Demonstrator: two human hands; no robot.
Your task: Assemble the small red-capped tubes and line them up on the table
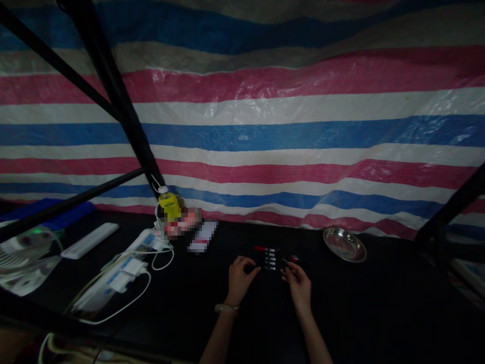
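Observation:
Several slim black pens [270, 260] with pale printed bands lie side by side in a short row on the black table [359, 308]. The farthest one has a red end [259, 248]. At the row's left side is my left hand [239, 277], with thumb and forefinger apart and their tips close to the pen ends. My right hand [298, 288] is at the other side, fingers bent and apart, its tips near the right ends. Just beyond it lies a small red and black piece [293, 258]. Darkness hides whether the fingertips touch the pens.
A round metal dish [345, 244] stands at the back right. Toward the left are a power strip [113, 275] with white cables, a yellow bottle [169, 203] and a white bar [90, 241]. Black frame posts [125, 108] and a striped sheet [265, 136] bound the table.

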